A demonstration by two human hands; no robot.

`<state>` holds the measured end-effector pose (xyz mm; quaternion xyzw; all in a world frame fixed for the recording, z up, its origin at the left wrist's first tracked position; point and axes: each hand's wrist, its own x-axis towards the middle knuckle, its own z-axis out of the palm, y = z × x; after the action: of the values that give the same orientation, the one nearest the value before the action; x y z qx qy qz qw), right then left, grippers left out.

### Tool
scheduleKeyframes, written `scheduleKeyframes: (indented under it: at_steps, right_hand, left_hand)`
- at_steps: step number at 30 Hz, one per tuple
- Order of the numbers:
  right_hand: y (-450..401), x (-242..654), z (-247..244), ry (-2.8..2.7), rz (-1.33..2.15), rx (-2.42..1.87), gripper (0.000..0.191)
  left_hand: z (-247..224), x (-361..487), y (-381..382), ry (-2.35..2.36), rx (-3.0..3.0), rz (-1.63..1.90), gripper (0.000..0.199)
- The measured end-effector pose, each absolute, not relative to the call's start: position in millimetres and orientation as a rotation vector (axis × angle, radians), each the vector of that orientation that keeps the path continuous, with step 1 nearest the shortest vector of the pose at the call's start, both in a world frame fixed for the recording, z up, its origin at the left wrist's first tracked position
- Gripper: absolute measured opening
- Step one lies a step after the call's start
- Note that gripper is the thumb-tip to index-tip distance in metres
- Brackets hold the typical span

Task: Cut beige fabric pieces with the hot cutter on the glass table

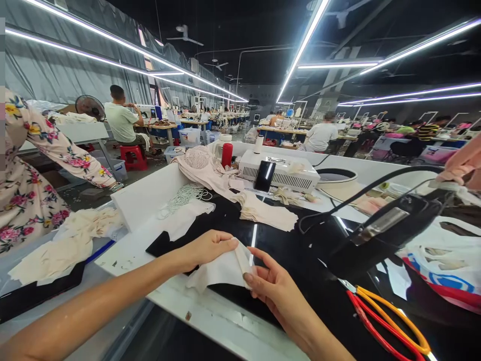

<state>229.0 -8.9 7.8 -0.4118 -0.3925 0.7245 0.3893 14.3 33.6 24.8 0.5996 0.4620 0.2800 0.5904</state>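
A piece of white fabric [221, 271] is stretched between my two hands, over the front edge of the black work surface [274, 250]. My left hand [214, 245] pinches its upper corner, thumb pressed on top. Lower and to the right, my right hand [270, 281] grips the fabric's other end between thumb and fingers. Along the edge between the hands the cloth looks folded over. Its lower left part hangs loose. Just beyond lies a stack of cream fabric pieces [268, 213]. Scissors with red and orange handles [391, 316] lie at the right.
A black machine head [387, 230] with a cable stands at the right. Behind the work surface are a black phone [265, 175], a white vented box [280, 168], a red bottle [227, 155] and greenish cord [184, 198]. At left, a person in a floral sleeve [67, 150] stands near cream fabric [56, 255].
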Motion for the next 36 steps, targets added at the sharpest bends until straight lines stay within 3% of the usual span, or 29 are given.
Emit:
scheduleKeyframes:
  at_steps: [7,13,16,20,24,27,33,36]
  right_hand:
    - [-24,242,3,-0.819,2.026,-0.983,0.065]
    - [-16,245,1,-0.671,1.809,-0.998,0.091]
    - [-13,257,4,-0.73,1.671,-1.052,0.085]
    - [-4,274,4,-1.094,1.374,-1.257,0.067]
    - [27,281,-11,-1.659,0.84,-1.37,0.038]
    - [49,281,-22,-1.82,0.596,-1.356,0.034]
    - [32,280,-12,-1.987,0.346,-1.252,0.036]
    - [-1,293,1,-2.061,-0.037,-1.07,0.04]
  left_hand:
    - [37,29,25,0.976,1.579,0.568,0.053]
    - [36,35,17,0.838,1.595,0.328,0.053]
    - [38,27,17,0.901,1.574,0.258,0.049]
    - [36,8,28,1.037,1.72,0.179,0.034]
    - [24,2,43,1.383,2.257,0.234,0.026]
    - [16,9,49,1.569,2.483,0.329,0.021]
    - [-9,32,39,0.929,2.978,0.616,0.028]
    - [-24,40,33,0.748,2.935,0.672,0.023]
